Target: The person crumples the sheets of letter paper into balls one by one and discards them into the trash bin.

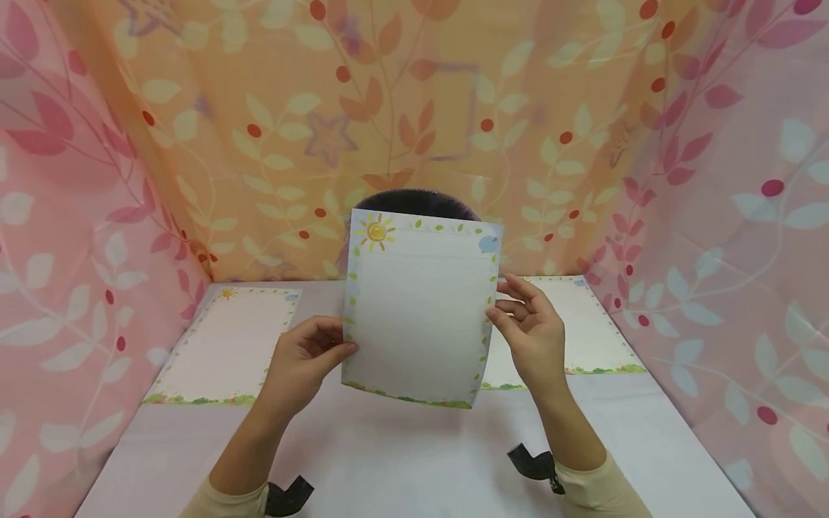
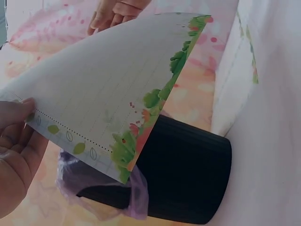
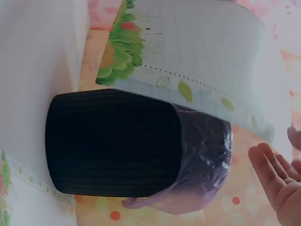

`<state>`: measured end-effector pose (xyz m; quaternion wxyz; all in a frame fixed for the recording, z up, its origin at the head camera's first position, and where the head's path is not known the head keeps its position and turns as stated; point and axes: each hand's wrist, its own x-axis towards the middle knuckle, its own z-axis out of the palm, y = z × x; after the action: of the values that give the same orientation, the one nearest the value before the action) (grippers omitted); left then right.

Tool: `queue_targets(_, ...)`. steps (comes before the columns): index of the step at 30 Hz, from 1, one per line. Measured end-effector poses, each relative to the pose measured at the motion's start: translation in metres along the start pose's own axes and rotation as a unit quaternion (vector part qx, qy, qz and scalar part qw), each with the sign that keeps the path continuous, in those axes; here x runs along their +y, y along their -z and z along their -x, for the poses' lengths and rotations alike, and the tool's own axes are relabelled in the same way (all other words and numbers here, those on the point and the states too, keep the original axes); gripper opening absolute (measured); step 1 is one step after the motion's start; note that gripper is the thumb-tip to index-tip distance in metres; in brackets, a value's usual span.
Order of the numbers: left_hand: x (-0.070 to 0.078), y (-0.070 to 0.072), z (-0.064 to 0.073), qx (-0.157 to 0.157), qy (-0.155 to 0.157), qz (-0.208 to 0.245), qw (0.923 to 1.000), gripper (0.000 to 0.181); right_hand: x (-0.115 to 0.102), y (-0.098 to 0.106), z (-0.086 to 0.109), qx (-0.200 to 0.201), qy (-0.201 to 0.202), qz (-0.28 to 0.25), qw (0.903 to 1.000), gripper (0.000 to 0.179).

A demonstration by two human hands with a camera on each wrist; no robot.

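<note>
Sleeves (image 1: 227, 501) nearest us, the sheet (image 1: 421, 309), which we judge light, limp and easily creased, best held by both side edges, hangs above the bench (image 1: 388, 460), pinched by the left hand (image 1: 303, 360), the right hand (image 1: 537, 338) at its edge, grip unclear.

Black bin (image 3: 113, 146) blocks twelve o'clock behind a raised paper sheet (image 1: 421, 316); free room lies at six o'clock.

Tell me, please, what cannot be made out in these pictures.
Head: most of the dark bin, behind the raised sheet.
Left wrist: rest of left hand, cut by frame edge.
Right wrist: rest of right hand, cut by frame edge.
All views: that sheet's back, facing away.
</note>
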<state>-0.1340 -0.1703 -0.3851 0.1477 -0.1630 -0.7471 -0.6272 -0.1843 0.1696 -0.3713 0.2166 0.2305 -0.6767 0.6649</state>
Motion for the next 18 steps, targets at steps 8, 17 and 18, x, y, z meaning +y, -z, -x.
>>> queue_targets(8,0.008,-0.008,0.002,-0.007,-0.031,0.04,0.9987,0.022,-0.013,0.002,0.008,-0.166,0.091,0.137,0.9723,0.09)
queue_targets(17,0.002,-0.032,0.006,0.027,-0.015,0.063,0.9976,0.023,-0.021,-0.017,0.022,-0.28,0.111,0.167,0.9388,0.065)
queue_targets(18,0.001,-0.034,0.006,0.031,-0.014,0.061,0.9976,0.024,-0.021,-0.019,0.022,-0.283,0.11,0.16,0.9392,0.06)
